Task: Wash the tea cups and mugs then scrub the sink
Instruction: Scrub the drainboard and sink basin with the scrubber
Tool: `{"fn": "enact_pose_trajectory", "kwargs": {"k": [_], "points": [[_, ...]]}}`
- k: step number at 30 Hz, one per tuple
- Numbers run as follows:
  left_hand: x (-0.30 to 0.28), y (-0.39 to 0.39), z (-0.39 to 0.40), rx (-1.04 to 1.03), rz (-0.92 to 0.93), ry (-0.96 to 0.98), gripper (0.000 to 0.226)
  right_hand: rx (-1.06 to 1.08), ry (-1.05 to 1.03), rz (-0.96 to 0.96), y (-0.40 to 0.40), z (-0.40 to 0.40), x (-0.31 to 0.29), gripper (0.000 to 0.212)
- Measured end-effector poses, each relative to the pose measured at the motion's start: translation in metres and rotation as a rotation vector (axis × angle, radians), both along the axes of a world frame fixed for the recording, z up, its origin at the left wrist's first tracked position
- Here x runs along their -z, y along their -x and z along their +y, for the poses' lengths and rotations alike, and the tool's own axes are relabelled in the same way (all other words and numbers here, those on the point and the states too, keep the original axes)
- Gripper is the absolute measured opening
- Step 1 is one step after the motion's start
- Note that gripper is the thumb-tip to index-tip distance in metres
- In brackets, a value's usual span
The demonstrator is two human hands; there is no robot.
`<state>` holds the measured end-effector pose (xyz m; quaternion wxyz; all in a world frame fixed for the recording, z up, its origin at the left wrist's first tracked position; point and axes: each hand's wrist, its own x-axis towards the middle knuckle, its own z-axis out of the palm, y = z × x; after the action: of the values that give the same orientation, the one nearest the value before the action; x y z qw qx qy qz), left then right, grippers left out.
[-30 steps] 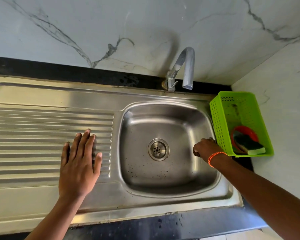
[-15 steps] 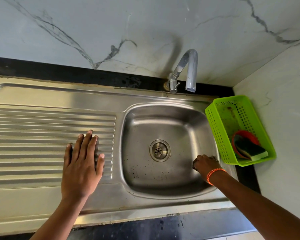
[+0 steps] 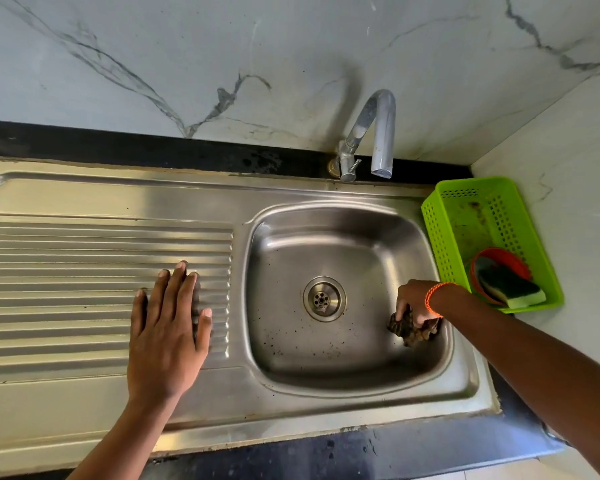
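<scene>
The sink (image 3: pixel 326 244) is a steel basin set in the counter, with a ribbed drainboard (image 3: pixel 84 258) to its left. The right hand (image 3: pixel 414 301) grips a dark scrubber (image 3: pixel 411 330) against the basin's right wall, near the drain (image 3: pixel 324 298). The left hand (image 3: pixel 167 327) lies flat, fingers straight, on the drainboard. The tap (image 3: pixel 374 133) stands behind the basin. A green basket (image 3: pixel 440 237) just right of the sink holds a sponge (image 3: pixel 513 289).

right hand (image 3: pixel 417 301) moved down sink (image 3: pixel 326 355) wall, scrubber (image 3: pixel 409 329) now visible
</scene>
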<state>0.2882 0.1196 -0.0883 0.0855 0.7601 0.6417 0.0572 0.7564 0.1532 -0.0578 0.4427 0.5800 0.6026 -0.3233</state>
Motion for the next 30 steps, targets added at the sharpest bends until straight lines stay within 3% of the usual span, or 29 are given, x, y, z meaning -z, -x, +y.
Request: {"fn": "enact_pose_trajectory", "kwargs": {"k": [12, 16, 19, 21, 25, 30], "points": [[0.001, 0.001, 0.000, -0.007, 0.009, -0.008, 0.066, -0.087, 0.018, -0.062, 0.032, 0.003, -0.003, 0.034], [0.001, -0.001, 0.002, -0.008, 0.008, -0.009, 0.065, 0.032, -0.164, 0.018, 0.022, 0.045, 0.002, 0.042], [0.001, -0.001, 0.001, -0.011, 0.004, -0.006, 0.065, -0.197, -0.369, -0.060, 0.027, 0.073, 0.024, 0.058], [0.002, -0.001, 0.001, -0.012, 0.009, -0.011, 0.065, -0.310, -0.481, -0.161, 0.029, 0.078, 0.041, 0.043], [0.003, 0.001, 0.001, -0.010, 0.002, -0.010, 0.065, -0.259, -0.628, -0.298, 0.014, 0.035, 0.065, 0.033], [0.005, 0.001, 0.000, -0.019, 0.006, 0.004, 0.066, -0.131, -0.524, -0.326, 0.030, -0.043, 0.071, 0.037]]}}
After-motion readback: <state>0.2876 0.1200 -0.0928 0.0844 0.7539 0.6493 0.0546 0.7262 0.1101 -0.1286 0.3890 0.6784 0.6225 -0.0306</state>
